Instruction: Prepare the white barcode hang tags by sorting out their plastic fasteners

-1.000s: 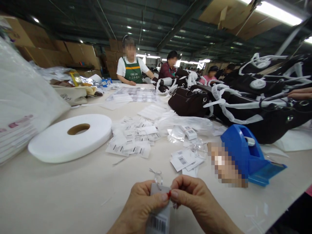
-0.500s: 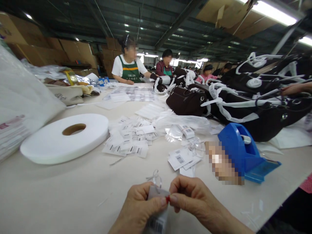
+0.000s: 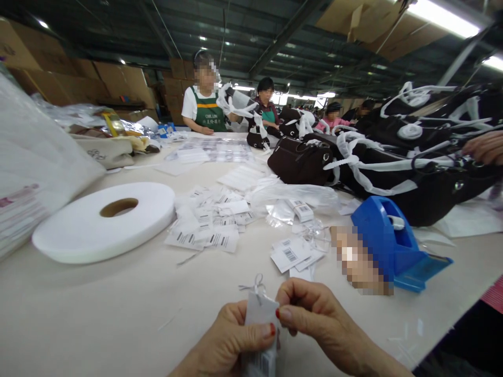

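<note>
My left hand (image 3: 236,335) is closed around a white hang tag (image 3: 260,312), thumb across its front. A looped string (image 3: 257,285) sticks up from the tag's top, and part of a barcode shows below the thumb. Thumb and forefinger of my right hand (image 3: 310,311) pinch at the tag's upper right edge. Something clear, like thin plastic, hangs under that pinch, but its outline is blurred. Just beyond my hands lies a small pile of barcode tags (image 3: 290,255) with strings. Farther left are spread printed paper labels (image 3: 220,241).
A white tape roll (image 3: 74,225) lies flat at left, near a large plastic bag (image 3: 35,152). At right stands a blue tape dispenser (image 3: 387,246), before dark bags (image 3: 393,183) with white-wrapped straps. Co-workers (image 3: 208,110) stand across the table; another person's hand (image 3: 487,146) touches the bags at right.
The tag now shows more of its top, and my right fingers have shifted slightly right, away from my left thumb. Across the table, a co-worker has lifted a white-wrapped bag strap.
</note>
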`<state>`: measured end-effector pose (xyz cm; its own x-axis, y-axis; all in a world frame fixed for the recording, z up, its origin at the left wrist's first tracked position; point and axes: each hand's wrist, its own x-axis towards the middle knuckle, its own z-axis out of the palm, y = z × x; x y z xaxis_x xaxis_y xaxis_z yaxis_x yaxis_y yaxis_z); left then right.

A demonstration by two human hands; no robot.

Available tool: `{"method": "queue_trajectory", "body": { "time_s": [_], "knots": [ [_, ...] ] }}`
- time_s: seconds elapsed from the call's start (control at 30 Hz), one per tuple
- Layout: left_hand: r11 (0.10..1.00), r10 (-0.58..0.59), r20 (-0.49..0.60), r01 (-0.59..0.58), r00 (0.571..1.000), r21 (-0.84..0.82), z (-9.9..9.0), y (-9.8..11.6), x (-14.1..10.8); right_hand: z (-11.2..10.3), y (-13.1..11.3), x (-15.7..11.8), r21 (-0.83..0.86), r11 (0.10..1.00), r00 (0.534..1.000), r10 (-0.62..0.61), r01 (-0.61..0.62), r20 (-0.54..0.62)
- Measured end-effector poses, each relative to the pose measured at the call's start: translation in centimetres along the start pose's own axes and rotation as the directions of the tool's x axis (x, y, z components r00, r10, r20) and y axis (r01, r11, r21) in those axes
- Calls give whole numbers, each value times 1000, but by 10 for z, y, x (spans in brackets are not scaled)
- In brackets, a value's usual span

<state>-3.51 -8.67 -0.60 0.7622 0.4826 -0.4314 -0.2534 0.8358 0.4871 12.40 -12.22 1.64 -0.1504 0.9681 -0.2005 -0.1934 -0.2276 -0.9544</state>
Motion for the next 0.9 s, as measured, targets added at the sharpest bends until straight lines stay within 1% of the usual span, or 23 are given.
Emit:
{"method": "queue_trajectory", "body": {
  "time_s": [0.1,0.23,0.33,0.4,0.6,0.77,0.9],
  "knots": [
    [999,-35,38,35,999,-1,-1,1,0,0,0,1,15,1000,999,2,-2,41],
    [993,-115,136,116,984,3,-12,-1,5,0,0,1,26,1000,996,-4,2,94],
    [989,-142,175,146,974,-10,-20,-4,8,0,-1,-2,10,1000,992,-14,13,124],
    [987,-156,190,161,969,-13,-20,-4,7,1,-2,-3,-10,1000,990,-19,21,142],
    [987,-148,213,157,966,-24,-13,-2,2,-1,-2,-3,-61,998,990,-23,32,138],
    [993,-71,230,91,971,-77,-13,-3,5,-4,-1,-3,-56,997,989,-44,52,142],
    [990,-99,213,117,972,-73,-16,-6,7,-5,-2,-3,-121,990,991,-56,71,120]
  ]
}}
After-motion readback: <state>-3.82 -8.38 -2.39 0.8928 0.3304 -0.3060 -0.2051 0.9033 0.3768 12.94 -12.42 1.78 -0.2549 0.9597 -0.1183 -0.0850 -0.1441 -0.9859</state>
